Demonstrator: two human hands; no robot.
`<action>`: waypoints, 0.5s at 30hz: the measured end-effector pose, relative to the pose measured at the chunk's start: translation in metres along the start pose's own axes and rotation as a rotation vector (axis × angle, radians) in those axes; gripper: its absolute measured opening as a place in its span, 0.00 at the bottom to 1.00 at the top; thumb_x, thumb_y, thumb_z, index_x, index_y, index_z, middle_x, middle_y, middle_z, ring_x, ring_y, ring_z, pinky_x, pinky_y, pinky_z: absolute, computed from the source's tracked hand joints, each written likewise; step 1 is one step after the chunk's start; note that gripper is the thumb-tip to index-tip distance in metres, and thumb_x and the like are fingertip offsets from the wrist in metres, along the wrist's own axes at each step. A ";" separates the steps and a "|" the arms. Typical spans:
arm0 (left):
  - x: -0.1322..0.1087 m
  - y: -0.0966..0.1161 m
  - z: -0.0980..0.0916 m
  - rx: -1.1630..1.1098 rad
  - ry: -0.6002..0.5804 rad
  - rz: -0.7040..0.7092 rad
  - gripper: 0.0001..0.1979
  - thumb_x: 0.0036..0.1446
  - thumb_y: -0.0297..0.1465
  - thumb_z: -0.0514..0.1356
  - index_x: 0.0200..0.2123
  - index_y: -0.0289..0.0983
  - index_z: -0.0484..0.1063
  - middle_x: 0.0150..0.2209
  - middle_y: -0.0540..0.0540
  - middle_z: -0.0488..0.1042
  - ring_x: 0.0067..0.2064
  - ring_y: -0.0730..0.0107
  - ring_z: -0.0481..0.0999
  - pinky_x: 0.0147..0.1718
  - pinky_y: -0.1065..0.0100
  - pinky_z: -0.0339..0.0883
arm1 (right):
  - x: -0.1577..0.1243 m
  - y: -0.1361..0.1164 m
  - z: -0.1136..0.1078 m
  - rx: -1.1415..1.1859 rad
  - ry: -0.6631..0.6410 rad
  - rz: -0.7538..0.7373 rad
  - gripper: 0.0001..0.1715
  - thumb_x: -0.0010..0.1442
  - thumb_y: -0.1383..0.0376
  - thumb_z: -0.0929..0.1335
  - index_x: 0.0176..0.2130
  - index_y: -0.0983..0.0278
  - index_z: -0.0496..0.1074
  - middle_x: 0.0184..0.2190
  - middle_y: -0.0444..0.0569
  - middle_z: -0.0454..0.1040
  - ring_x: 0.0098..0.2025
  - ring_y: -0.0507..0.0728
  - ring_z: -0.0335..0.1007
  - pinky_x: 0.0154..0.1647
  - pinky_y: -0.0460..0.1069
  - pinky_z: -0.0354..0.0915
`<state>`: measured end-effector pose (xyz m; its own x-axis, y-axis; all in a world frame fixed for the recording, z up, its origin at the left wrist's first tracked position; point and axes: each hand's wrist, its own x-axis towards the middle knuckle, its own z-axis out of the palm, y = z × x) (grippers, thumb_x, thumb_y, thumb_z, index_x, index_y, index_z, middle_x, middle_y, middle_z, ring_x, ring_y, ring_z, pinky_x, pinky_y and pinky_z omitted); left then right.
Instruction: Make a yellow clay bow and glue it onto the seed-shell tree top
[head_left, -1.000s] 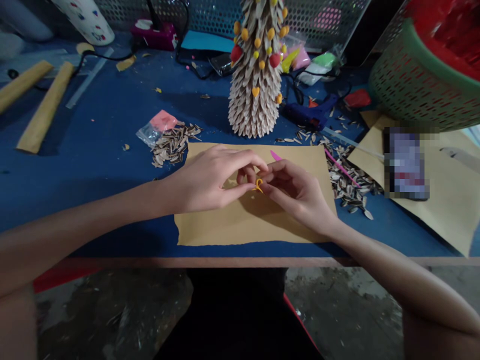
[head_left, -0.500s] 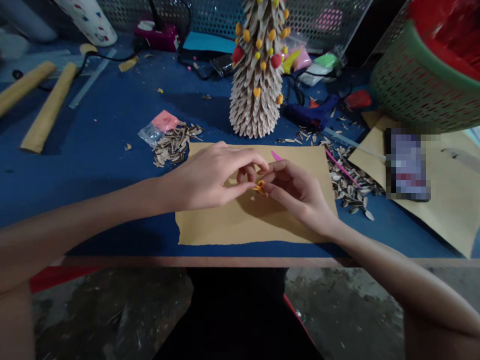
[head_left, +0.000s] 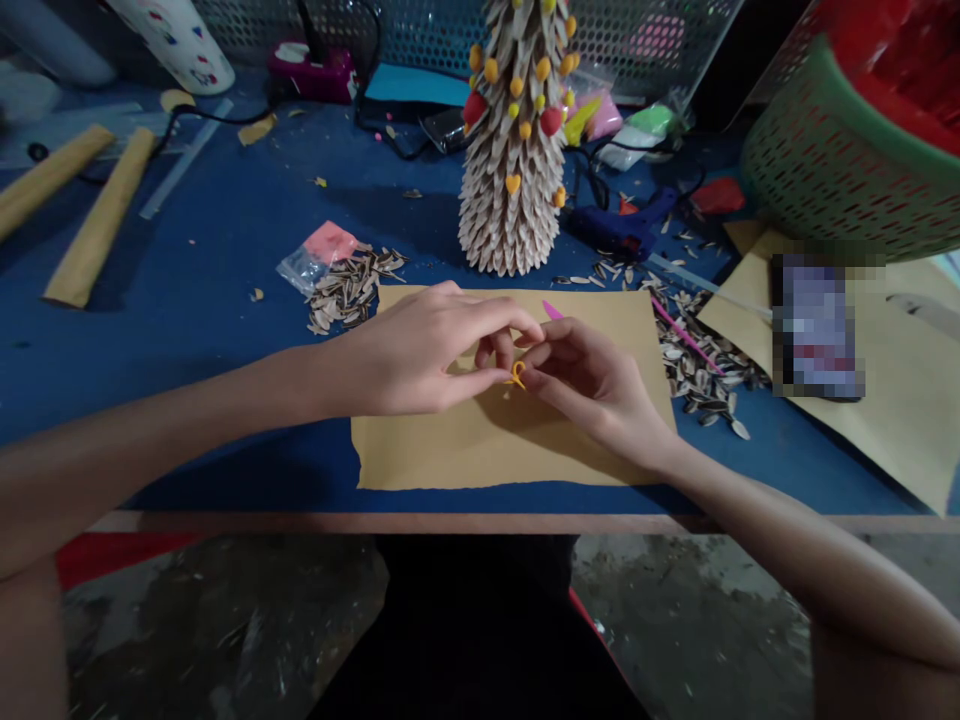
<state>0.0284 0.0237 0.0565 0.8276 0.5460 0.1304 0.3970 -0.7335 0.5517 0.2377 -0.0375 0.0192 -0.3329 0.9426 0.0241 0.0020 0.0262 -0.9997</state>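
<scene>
Between my fingertips, a thin orange clay strip (head_left: 518, 374) is curled into a small loop with crossed ends. My left hand (head_left: 431, 350) reaches in from the left, its thumb and fingers closed at the strip's left side. From the right, my right hand (head_left: 592, 390) pinches the other side with thumb and forefinger. Both hands hover just over a sheet of brown paper (head_left: 442, 455). A pink pointed tool tip (head_left: 553, 311) shows behind my right fingers; the rest is hidden. Beyond the paper stands a cone tree of seed shells (head_left: 510, 225), dotted with orange, yellow and red clay pieces.
Sunflower seed shells lie in piles left (head_left: 345, 290) and right (head_left: 701, 375) of the paper. A blue glue gun (head_left: 626, 228) rests behind the right pile. At right are a phone (head_left: 816, 325) and a green basket (head_left: 847, 160); rolled paper tubes (head_left: 105, 220) lie at left.
The orange strip's loop now shows more upright and open between my fingertips, with less of it bunched at the right thumb. Both hands have barely shifted.
</scene>
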 end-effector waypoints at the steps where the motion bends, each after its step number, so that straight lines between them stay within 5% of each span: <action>1: 0.001 0.000 -0.001 -0.012 -0.011 0.002 0.17 0.60 0.29 0.61 0.53 0.42 0.71 0.39 0.51 0.80 0.38 0.69 0.79 0.45 0.68 0.62 | 0.000 0.000 0.000 0.001 -0.003 -0.002 0.13 0.63 0.60 0.72 0.45 0.62 0.67 0.33 0.44 0.73 0.37 0.52 0.72 0.43 0.49 0.69; 15: 0.007 0.004 -0.011 0.041 -0.096 -0.002 0.17 0.61 0.28 0.59 0.54 0.40 0.70 0.37 0.51 0.80 0.36 0.71 0.77 0.43 0.69 0.63 | -0.001 0.001 -0.002 -0.021 -0.024 -0.008 0.10 0.64 0.64 0.70 0.44 0.63 0.68 0.34 0.45 0.73 0.37 0.51 0.72 0.44 0.49 0.70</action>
<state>0.0315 0.0291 0.0691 0.8603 0.5075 0.0491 0.4128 -0.7497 0.5172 0.2399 -0.0377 0.0179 -0.3559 0.9340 0.0318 0.0186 0.0411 -0.9990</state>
